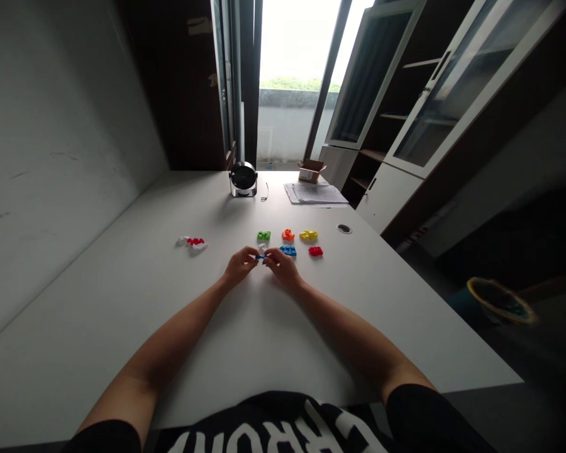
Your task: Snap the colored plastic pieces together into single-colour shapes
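Note:
My left hand (239,266) and my right hand (283,266) meet above the white desk (122,302), their fingertips pinching a small blue plastic piece (260,257) from both sides. A small white piece (263,249) sits against it. Just beyond my right hand lies a blue block-like piece (287,250), with a red one (316,251) to its right. Farther back are a green piece (263,236), an orange piece (288,234) and a yellow piece (308,235). Left of my hands lies a red-and-white cluster of pieces (192,244).
At the desk's far end stand a round black-and-silver fan (243,179), a small cardboard box (312,171) and a stack of papers (315,193). A cable grommet (344,229) is set in the desktop. A wall runs along the left edge; glass-fronted cabinets (387,195) stand at right.

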`<state>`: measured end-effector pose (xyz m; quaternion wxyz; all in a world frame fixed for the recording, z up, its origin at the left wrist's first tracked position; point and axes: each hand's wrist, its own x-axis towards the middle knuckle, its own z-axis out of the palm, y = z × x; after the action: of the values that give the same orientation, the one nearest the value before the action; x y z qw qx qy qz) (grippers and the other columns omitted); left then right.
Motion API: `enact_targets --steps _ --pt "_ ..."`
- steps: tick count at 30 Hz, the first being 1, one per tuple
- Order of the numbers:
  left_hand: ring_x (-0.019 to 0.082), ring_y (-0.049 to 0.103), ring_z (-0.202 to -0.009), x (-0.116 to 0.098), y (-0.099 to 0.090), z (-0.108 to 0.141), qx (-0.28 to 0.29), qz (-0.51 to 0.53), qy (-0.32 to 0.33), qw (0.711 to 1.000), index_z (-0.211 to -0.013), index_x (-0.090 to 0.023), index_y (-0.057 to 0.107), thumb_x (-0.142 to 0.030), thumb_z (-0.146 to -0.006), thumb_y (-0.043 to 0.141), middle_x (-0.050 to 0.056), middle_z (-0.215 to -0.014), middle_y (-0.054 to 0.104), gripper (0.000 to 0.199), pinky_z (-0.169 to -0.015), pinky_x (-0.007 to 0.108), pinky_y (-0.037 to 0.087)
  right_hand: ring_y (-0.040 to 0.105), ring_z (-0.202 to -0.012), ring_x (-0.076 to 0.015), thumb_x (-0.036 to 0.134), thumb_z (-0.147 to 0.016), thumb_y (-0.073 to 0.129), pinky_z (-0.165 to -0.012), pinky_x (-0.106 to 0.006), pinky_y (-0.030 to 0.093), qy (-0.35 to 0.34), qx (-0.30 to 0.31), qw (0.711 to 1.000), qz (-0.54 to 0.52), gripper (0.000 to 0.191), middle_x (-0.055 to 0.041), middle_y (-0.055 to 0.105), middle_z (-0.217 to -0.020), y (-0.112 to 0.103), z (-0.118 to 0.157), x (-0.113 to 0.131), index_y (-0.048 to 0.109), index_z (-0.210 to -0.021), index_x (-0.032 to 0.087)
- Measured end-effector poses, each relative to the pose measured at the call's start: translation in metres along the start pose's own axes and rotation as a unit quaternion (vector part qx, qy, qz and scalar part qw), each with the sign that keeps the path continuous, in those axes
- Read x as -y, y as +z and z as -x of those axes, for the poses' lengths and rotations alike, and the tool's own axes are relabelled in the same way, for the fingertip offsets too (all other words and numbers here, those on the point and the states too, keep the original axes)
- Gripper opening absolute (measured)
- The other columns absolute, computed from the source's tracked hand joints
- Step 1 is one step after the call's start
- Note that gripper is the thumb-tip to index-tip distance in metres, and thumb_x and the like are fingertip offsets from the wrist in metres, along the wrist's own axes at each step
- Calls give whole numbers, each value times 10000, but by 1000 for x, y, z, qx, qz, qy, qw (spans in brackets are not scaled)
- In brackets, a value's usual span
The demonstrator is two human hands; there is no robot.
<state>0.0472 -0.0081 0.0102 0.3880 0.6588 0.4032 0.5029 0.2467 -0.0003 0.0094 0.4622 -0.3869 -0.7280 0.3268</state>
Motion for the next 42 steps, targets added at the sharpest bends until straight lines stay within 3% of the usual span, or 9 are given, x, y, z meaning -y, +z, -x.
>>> enact_targets --steps 13,22,31,42 --pt "153 665 -803 -4 0 0 9 -19 2 1000 -972 -179 655 -289 -845 700 39 -920 702 175 -780 295 537 701 -763 -185 492 -868 688 -701 -314 547 25 56 992 -112 334 -22 727 -869 3 -2 -7 618 -1082 245" --pt "139 651 -772 -5 1 -1 -7 25 -18 999 -1003 -173 648 -176 -796 635 40 -947 681 207 -745 286 536 625 -709 -164 486 -885 677 -648 -293 516 4 27 998 -57 302 -8 678 -809 1 0 -1 646 -1051 235" --pt "149 636 -764 -1 1 -2 -3 30 -19 999 -981 -168 678 -339 -859 689 49 -895 686 210 -725 291 529 670 -875 -181 401 -915 649 -706 -307 569 -55 22 998 -18 211 -65 672 -1056 2 2 10 666 -1051 241" --pt "145 641 -750 -11 -2 1 -11 -26 6 1000 -1002 -202 683 -387 -859 709 36 -929 714 235 -711 274 518 690 -901 -198 387 -894 654 -715 -330 573 -59 -1 998 20 279 -66 714 -1105 -6 2 13 648 -1137 250"
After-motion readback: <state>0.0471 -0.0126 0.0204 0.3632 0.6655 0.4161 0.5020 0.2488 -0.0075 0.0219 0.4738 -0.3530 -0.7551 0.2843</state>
